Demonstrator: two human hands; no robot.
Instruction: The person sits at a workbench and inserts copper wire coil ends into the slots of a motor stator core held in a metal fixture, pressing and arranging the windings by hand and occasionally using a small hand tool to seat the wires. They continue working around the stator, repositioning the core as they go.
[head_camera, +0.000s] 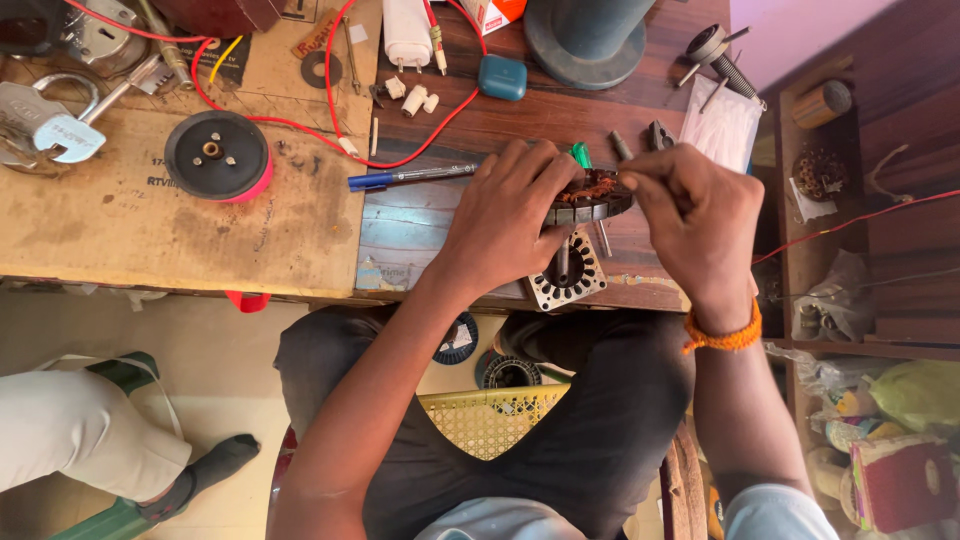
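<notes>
My left hand (510, 215) grips a round motor stator (597, 193) with reddish copper windings, holding it on edge above the wooden table (420, 225). My right hand (695, 220) is pinched at the stator's right rim, fingers closed on something thin that I cannot make out. Just below the hands a bare slotted stator core (568, 275) lies flat near the table's front edge. A green-handled tool (581, 154) pokes out behind my left fingers.
A blue pen (405, 177), a black round disc (217, 155) on cardboard, red wire (330, 100), a padlock with keys (45, 125), a teal case (502, 77) and a dark cone base (585, 40) lie behind. Shelves with clutter stand right. Another person's leg (90, 430) is at lower left.
</notes>
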